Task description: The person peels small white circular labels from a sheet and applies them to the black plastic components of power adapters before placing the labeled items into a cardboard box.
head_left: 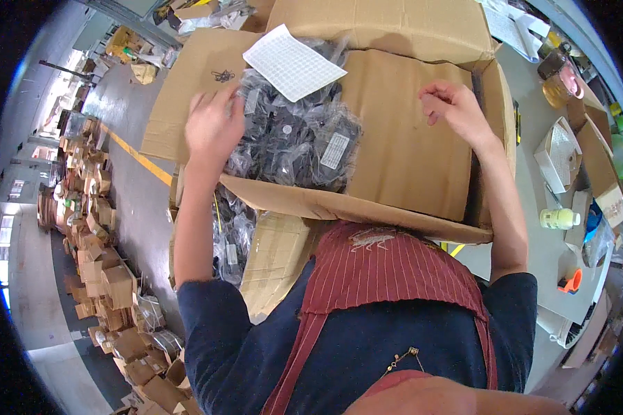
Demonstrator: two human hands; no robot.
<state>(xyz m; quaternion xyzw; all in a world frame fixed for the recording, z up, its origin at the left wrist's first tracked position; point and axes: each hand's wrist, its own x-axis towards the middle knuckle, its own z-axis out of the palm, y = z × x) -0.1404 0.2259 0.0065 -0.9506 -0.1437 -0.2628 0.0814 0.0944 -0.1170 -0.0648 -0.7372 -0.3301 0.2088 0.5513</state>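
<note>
My left hand (214, 123) hovers at the left edge of an open cardboard box (291, 196), beside several black parts in clear plastic bags (280, 131). Its fingers are bent and blurred, so their grip does not show. Above the box's right half, my right hand (455, 111) has its fingers curled in; anything between them is too small to make out. Beneath it lies a flat brown cardboard sheet (405, 145). A white sheet of small labels (294, 63) rests on the bagged parts. One bagged part bears a white label (335, 151).
Small dark bits (222, 75) lie on the box's left flap (180, 104). Below stands another carton (277, 252) with bagged parts. On the right-hand table are a white tray (557, 155), a bottle (559, 218) and an orange tape dispenser (570, 281). Stacked cartons (118, 285) line the left.
</note>
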